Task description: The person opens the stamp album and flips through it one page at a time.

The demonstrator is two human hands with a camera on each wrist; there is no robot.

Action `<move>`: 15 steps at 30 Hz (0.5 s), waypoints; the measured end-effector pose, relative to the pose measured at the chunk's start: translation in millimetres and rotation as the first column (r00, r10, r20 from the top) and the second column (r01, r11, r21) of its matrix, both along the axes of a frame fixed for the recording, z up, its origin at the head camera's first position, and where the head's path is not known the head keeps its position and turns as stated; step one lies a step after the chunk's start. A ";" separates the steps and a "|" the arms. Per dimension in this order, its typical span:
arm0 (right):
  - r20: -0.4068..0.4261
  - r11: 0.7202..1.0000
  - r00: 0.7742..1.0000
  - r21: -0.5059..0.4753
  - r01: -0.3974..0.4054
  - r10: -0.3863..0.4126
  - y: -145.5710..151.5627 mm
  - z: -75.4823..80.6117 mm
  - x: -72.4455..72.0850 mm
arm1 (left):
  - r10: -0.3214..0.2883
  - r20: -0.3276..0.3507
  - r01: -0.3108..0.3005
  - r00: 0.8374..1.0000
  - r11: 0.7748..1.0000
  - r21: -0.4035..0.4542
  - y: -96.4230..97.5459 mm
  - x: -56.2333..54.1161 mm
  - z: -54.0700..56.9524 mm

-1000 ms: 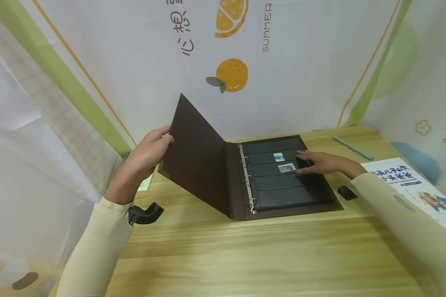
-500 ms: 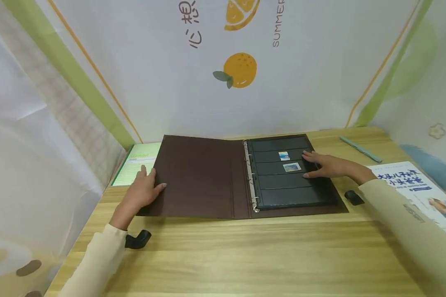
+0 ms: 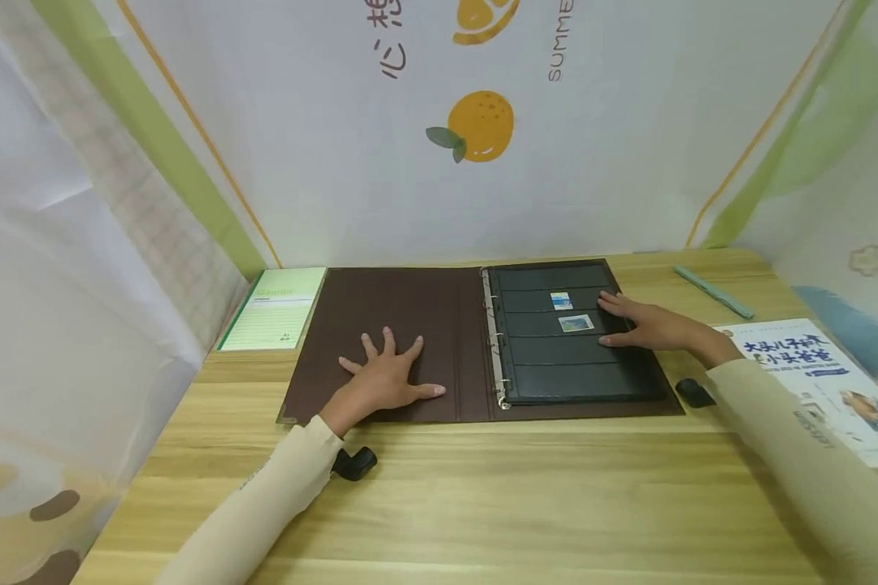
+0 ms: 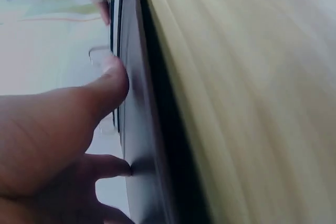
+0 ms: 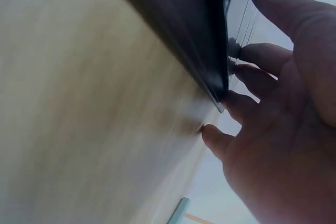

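Observation:
A dark brown ring binder (image 3: pixel 410 296) lies open and flat on the wooden table. Its right half bears black pocket pages (image 3: pixel 556 382) held by metal rings (image 3: pixel 493 333). Two small stamps, a blue and white one (image 3: pixel 561 301) and a wider one (image 3: pixel 575 323), sit in the pockets. My left hand (image 3: pixel 384 382) rests with spread fingers on the inside of the left cover; its fingertips touch the cover in the left wrist view. My right hand (image 3: pixel 647 325) lies at the pages' right edge, its thumb and fingertips touching them; one finger reaches past the edge in the right wrist view.
A green-edged notepad (image 3: pixel 274 313) lies left of the binder, against its cover. On the right are a pale green pen-like stick (image 3: pixel 713 292) and a white book (image 3: pixel 823 382) partly under the right sleeve. A fabric backdrop (image 3: pixel 351 179) stands behind the table (image 3: pixel 497 496).
The left hand lowered the binder's front cover leftward until it lay flat, let go of it, then moved right onto its inner face. The right hand stays at the pages' edge.

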State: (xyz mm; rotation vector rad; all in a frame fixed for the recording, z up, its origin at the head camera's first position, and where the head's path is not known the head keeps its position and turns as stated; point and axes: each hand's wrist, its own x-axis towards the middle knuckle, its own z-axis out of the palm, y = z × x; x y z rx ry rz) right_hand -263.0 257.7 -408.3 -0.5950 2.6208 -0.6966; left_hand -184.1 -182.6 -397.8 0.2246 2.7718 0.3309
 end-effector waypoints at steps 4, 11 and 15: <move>0.001 1.000 1.000 -0.014 0.019 -0.019 -5.3 -2.1 -4.0 | 0.015 0.016 -0.014 1.000 1.000 -0.022 3.1 -1.9 -0.6; -0.069 0.992 0.994 0.089 0.089 -0.083 -1.9 -1.0 -7.6 | -0.003 0.025 0.003 1.000 0.999 -0.034 3.5 -2.9 -4.2; -0.086 0.990 0.992 0.099 0.097 -0.089 4.9 -2.0 -6.3 | -0.008 0.033 0.010 0.999 0.999 -0.046 10.0 -3.3 -6.1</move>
